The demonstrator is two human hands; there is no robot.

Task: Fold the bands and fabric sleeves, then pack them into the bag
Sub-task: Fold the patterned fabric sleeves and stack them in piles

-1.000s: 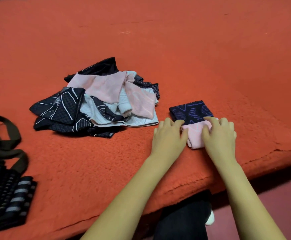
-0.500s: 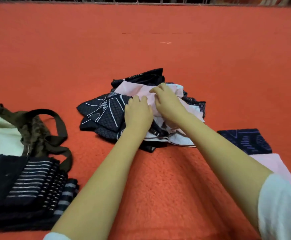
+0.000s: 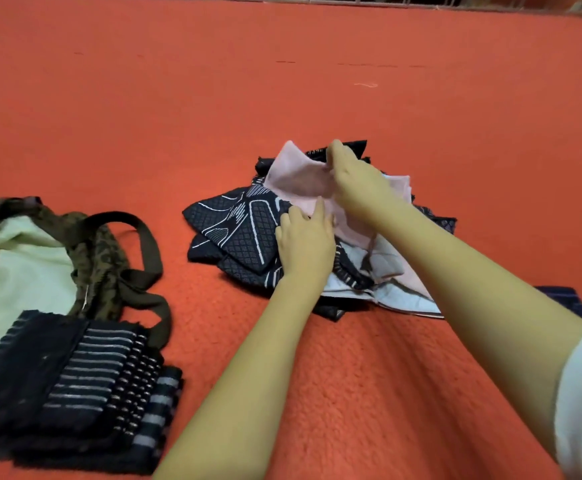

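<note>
A loose heap of fabric sleeves and bands (image 3: 248,237) lies mid-frame on the orange blanket: dark navy pieces with white line patterns, pale pink and white ones. My right hand (image 3: 355,181) pinches the top pink piece (image 3: 300,178) and lifts its edge off the heap. My left hand (image 3: 305,240) lies on the heap with fingers fairly straight, pressing the pink and navy cloth. At the left sits the bag (image 3: 106,251), camouflage-patterned with dark straps and a pale lining. A stack of folded dark striped pieces (image 3: 71,382) lies in front of it.
The orange fleece blanket (image 3: 282,81) covers the whole surface. A folded navy piece (image 3: 570,299) peeks out behind my right forearm at the right edge. A railing runs along the far top edge.
Both hands left the folded pink and navy pieces at the right and moved to the heap. My right hand has now raised the pink piece higher than half a second ago.
</note>
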